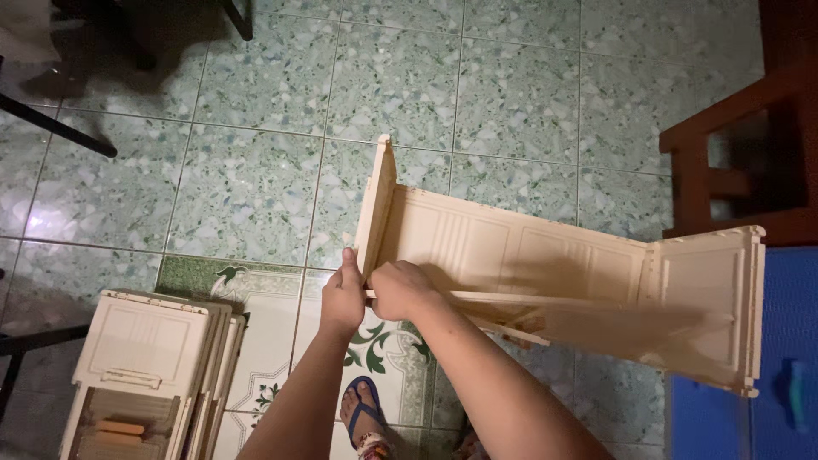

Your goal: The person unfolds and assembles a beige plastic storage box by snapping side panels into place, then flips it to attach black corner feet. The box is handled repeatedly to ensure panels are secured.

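Cream plastic frame gripped above tiled floor

Green speckled floor tiles (256, 187) spread below. Over them hangs a cream panel frame (528, 255), both hands pinching its left corner: right hand (400, 290) wrapped around the front rail, left hand (342, 298) pressed against the end panel. Folded cream panels (149, 358) lie stacked at lower left.

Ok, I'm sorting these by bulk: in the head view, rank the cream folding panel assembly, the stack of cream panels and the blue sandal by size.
1. Cream folding panel assembly, largest.
2. Stack of cream panels, partly cut off by the frame edge.
3. Blue sandal, clearly smallest.
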